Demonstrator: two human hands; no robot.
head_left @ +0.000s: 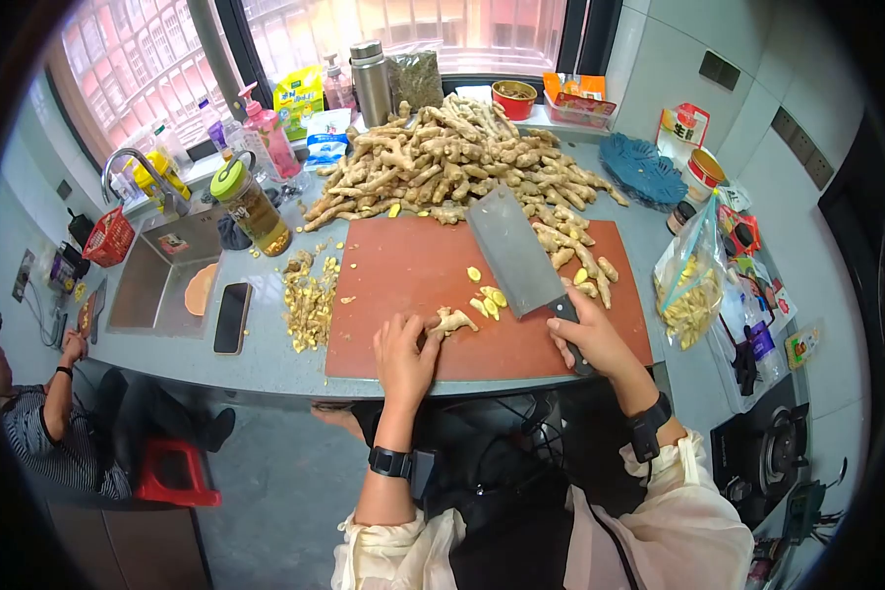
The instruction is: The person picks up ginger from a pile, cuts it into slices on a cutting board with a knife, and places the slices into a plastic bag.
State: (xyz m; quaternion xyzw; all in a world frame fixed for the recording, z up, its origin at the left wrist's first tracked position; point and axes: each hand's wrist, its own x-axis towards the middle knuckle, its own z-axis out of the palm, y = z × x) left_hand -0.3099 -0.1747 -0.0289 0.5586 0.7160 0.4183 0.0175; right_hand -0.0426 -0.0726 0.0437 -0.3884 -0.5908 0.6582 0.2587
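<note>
Left hand (403, 354): fingers and thumb closed on one end of a ginger piece (454, 322), which lies on the cutting board (403, 265) near mid-width, toward the front edge. Right hand (595, 339): wrapped around the handle of a cleaver (516, 256), near the front right corner; blade slants toward the rear edge, its far end overlapping that edge in this view. Contact of blade with board: cannot tell. Yellow slices (492, 303) between ginger piece and blade. Open room: wide stretch of board from left hand back to rear edge, a few scraps along its left side. Board's front edge runs just beside the front edge of the countertop (275, 344). Beyond the rear edge, a large ginger heap (442, 162), spilling onto the board's rear right corner. Along the left edge, peel scraps (310, 300); farther left, a phone (232, 318), with some bare countertop around it. Containers: green-lidded jar (254, 211), tilted in view, liquid with yellow bits at bottom; sink (147, 280) holding an orange dish (201, 290); clear bag (691, 290) beyond the board's right edge, filled with pale yellow pieces; blue dish (644, 167) near the countertop's rear right corner.
</note>
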